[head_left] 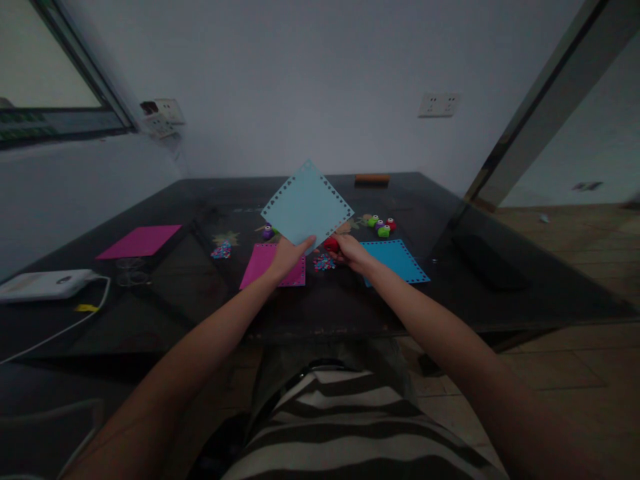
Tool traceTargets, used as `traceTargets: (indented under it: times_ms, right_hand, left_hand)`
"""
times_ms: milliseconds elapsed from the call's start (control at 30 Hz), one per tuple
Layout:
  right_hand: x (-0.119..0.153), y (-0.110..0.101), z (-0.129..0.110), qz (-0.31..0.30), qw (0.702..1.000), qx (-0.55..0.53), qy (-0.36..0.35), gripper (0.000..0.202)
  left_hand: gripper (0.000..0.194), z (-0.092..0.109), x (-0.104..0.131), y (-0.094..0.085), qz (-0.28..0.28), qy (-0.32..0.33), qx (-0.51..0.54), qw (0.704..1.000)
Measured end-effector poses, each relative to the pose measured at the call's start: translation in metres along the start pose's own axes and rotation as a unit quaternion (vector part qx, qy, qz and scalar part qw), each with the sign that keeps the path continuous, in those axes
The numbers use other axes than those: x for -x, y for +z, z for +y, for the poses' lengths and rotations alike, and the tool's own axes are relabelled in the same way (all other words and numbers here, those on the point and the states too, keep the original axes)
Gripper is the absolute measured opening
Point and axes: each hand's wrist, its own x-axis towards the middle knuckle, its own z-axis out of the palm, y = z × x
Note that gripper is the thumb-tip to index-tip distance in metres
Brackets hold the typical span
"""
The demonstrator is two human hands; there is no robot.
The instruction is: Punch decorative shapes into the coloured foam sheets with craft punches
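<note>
My left hand (291, 256) pinches the lower corner of a light blue paper sheet (307, 207), thumb on top. The sheet is raised above the table and turned like a diamond, with small shapes punched along its edges. My right hand (351, 251) is closed around a red craft punch (331, 244) at the sheet's lower right edge. Whether the paper sits inside the punch I cannot tell. Below lies a pile of punched paper bits (324, 263). A pink sheet (257, 265) with a punched edge lies under my left hand, and a blue punched sheet (397, 261) beside my right.
Several green, purple and red punches (383, 227) stand at right; a purple one (268, 232) is partly behind the held sheet. More paper bits (221, 251), a plain pink sheet (143, 241) and a white device with a cable (47, 285) lie left. A brown roll (372, 179) lies at the back.
</note>
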Motion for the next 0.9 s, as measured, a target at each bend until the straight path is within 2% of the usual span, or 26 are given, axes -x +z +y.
traceTargets:
  times_ms: [233,467,633,767,900]
  right_hand:
    - [-0.006,-0.001,0.006,-0.018,0.997,-0.051,0.06,0.024]
    - [-0.002,0.0,0.001,-0.041,0.992,-0.113,0.041,0.021]
    - [0.004,-0.002,-0.003,-0.061,0.997,-0.045,-0.009,0.013]
    - [0.005,-0.006,-0.004,-0.03,0.998,-0.011,-0.062,0.01]
    - [0.004,-0.012,-0.006,-0.007,0.993,-0.006,-0.119,0.007]
  left_hand:
    - [0.037,0.004,0.004,0.002,-0.009,0.007,-0.041,0.999]
    - [0.038,-0.003,0.0,0.001,-0.009,0.02,-0.059,0.998]
    - [0.033,-0.01,-0.003,0.0,0.008,0.017,-0.02,1.0]
    - [0.033,-0.014,-0.005,0.0,0.021,0.015,0.008,1.0]
    - [0.034,-0.015,-0.006,-0.002,0.031,-0.003,-0.008,0.999]
